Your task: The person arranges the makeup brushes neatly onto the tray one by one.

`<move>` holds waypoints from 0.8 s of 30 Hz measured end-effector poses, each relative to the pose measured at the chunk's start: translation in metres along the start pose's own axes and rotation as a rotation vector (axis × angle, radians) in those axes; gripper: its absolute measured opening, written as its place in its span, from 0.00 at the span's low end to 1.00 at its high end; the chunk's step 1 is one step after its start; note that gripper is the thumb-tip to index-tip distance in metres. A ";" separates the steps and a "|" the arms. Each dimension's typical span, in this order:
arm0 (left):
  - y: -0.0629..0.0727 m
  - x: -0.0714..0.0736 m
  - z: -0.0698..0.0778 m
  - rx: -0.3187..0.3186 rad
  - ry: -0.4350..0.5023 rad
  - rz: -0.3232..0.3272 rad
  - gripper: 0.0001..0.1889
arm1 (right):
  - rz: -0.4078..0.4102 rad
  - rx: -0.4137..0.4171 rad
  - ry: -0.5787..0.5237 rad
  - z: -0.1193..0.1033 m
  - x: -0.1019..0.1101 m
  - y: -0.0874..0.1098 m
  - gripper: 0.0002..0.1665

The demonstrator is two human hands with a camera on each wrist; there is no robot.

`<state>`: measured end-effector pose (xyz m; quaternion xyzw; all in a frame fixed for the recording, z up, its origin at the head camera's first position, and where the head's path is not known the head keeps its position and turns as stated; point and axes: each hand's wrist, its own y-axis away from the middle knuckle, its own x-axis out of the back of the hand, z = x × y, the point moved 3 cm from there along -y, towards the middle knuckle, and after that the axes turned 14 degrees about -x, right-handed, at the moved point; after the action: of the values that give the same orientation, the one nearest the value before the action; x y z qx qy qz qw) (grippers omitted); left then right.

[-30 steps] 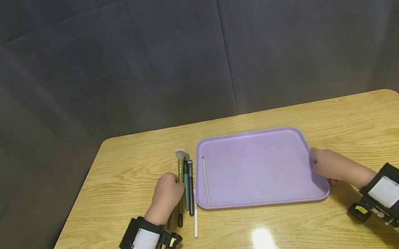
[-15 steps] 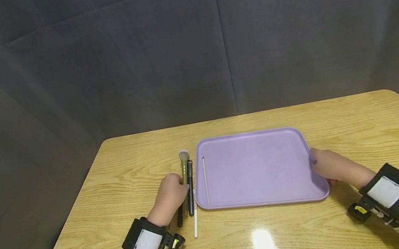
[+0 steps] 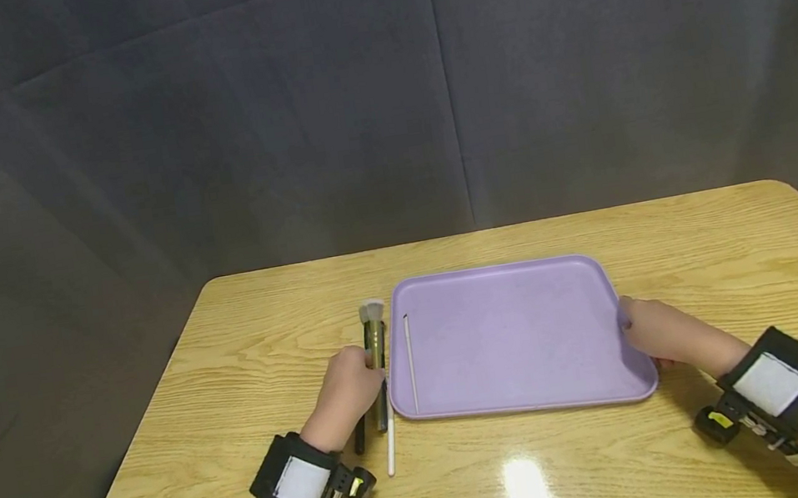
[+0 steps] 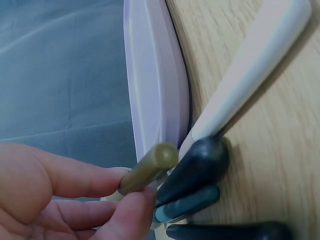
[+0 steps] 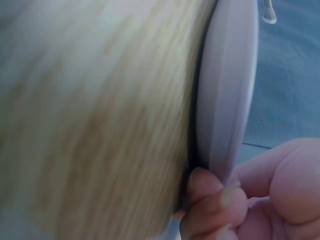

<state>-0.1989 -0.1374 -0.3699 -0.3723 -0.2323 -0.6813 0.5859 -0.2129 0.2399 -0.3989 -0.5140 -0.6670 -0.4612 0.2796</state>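
Observation:
In the head view, my left hand (image 3: 345,391) is over a row of makeup brushes just left of the lavender tray (image 3: 513,339). Its thumb and finger pinch an olive-handled makeup brush (image 4: 150,167), whose pale bristle head (image 3: 373,309) points away from me. Beneath that handle, the left wrist view has a thick black brush handle (image 4: 200,165), a teal one (image 4: 190,202) and another black one (image 4: 230,231). A white brush handle (image 4: 255,65) slants beside them. My right hand (image 3: 663,328) grips the tray's right rim (image 5: 225,115), fingers curled under it.
Along the tray's left side, inside it, lies a thin white brush (image 3: 412,365). The wooden table (image 3: 593,459) reaches back to a dark grey curtain (image 3: 322,124). Both wrists wear black straps with small cameras.
My left hand has shifted right, bringing the olive-handled brush across the other brushes and closer to the tray. My right hand and the tray stay nearly where they were.

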 end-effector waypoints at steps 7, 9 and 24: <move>-0.001 -0.003 0.001 0.006 0.021 -0.009 0.11 | 0.005 -0.001 0.003 0.000 0.000 0.000 0.23; -0.001 -0.004 0.001 0.008 0.024 -0.008 0.12 | 0.007 0.002 -0.001 0.000 0.000 0.001 0.22; -0.006 -0.008 0.004 -0.005 0.012 -0.008 0.11 | 0.002 0.010 -0.008 0.000 0.000 0.002 0.25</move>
<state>-0.2035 -0.1279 -0.3731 -0.3686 -0.2285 -0.6863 0.5839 -0.2113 0.2399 -0.3983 -0.5151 -0.6699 -0.4557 0.2797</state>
